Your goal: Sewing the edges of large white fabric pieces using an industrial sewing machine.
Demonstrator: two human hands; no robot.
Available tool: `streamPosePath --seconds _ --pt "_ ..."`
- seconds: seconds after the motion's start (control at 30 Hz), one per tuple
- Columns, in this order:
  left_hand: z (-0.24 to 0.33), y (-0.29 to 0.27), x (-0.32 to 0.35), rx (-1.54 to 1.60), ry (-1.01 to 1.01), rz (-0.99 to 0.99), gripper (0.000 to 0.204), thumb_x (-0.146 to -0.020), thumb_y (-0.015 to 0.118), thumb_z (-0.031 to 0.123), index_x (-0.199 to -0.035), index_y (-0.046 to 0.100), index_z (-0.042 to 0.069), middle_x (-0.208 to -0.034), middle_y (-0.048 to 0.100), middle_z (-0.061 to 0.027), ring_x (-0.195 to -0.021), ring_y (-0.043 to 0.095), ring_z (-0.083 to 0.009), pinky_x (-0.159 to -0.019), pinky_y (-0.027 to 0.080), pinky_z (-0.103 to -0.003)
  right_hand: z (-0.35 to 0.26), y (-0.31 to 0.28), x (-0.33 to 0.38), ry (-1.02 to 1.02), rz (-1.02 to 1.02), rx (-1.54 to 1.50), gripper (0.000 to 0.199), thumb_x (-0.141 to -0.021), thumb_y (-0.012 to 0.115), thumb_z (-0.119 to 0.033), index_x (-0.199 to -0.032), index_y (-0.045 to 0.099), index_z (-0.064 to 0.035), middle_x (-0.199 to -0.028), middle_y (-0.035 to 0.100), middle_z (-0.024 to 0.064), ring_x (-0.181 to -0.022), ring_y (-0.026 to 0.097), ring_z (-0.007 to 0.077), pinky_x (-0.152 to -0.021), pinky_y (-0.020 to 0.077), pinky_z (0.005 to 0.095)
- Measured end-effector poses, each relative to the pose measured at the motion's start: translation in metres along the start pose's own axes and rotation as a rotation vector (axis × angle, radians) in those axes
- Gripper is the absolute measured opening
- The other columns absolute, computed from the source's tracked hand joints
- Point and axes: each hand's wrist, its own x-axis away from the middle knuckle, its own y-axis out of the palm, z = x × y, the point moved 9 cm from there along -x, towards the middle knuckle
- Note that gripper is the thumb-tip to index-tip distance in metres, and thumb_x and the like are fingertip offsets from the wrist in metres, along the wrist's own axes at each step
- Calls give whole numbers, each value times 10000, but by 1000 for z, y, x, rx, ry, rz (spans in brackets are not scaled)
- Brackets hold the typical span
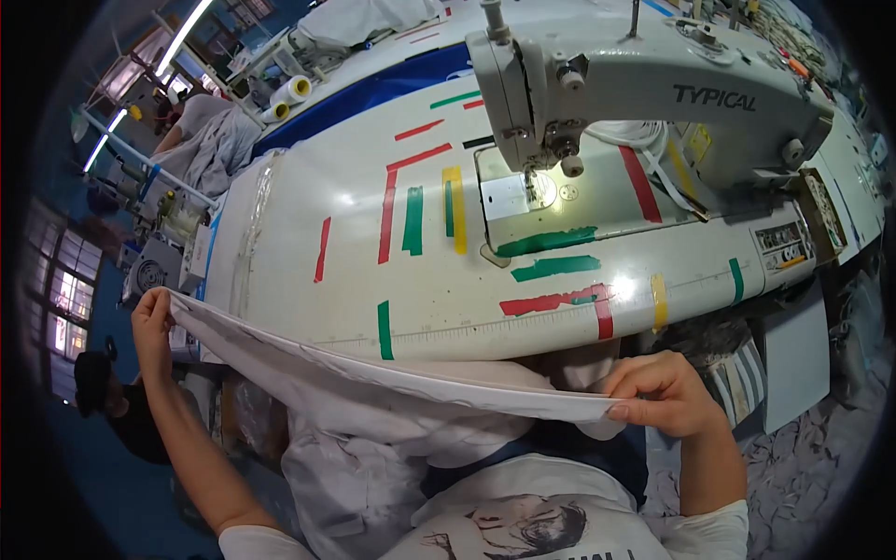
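I've got the white cloth [345, 453] strung out on the near side of the sewing machine [653, 98], its folded band [373, 370] pulled long. My left hand [152, 322], well left of the machine, pinches one end; my right hand [661, 394], on the machine's near side, grips the other between thumb and fingers. Careful here: those grips take little cloth, so a slip at either end could let the fold open. Uneven pull might stretch or twist the band. And the loose cloth drooping beneath, farther out from the machine, could drag by its weight or snag on the tabletop [299, 303].
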Motion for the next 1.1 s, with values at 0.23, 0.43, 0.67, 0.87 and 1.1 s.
streamPosePath --seconds 0.23,0.43,0.67,0.87,1.1 --pt "-42 -8 -1 27 -53 5 180 -959 568 206 -921 641 46 -681 509 72 -576 376 -11 -524 272 -170 17 7 10 -148 91 303 61 -792 699 -60 -780 692 -1 -811 663 89 -717 594 194 -668 442 300" --pt "-57 -12 -2 -28 -72 -15 162 -950 586 209 -936 641 58 -678 507 79 -556 375 -1 -503 267 -169 33 -2 16 -113 127 344 56 -752 726 -68 -782 705 -25 -797 673 64 -713 587 188 -696 439 308" --pt "-84 -28 -5 -70 -124 -18 160 -954 580 208 -946 643 61 -679 503 77 -562 375 -3 -509 270 -170 52 -13 17 -60 210 325 50 -720 748 -41 -750 709 -30 -784 677 63 -718 603 184 -667 459 289" --pt "-85 -20 -1 -95 -155 -29 149 -957 570 205 -906 623 76 -686 493 82 -570 377 -4 -518 274 -170 71 -22 16 28 302 312 91 -674 785 -29 -702 699 -25 -729 668 65 -681 610 168 -625 463 277" --pt "-96 -14 4 -59 -132 -57 153 -964 551 203 -904 608 74 -694 476 81 -579 394 1 -519 288 -168 81 -25 9 114 383 303 143 -674 786 -11 -639 647 -10 -690 648 66 -616 590 126 -570 442 253"
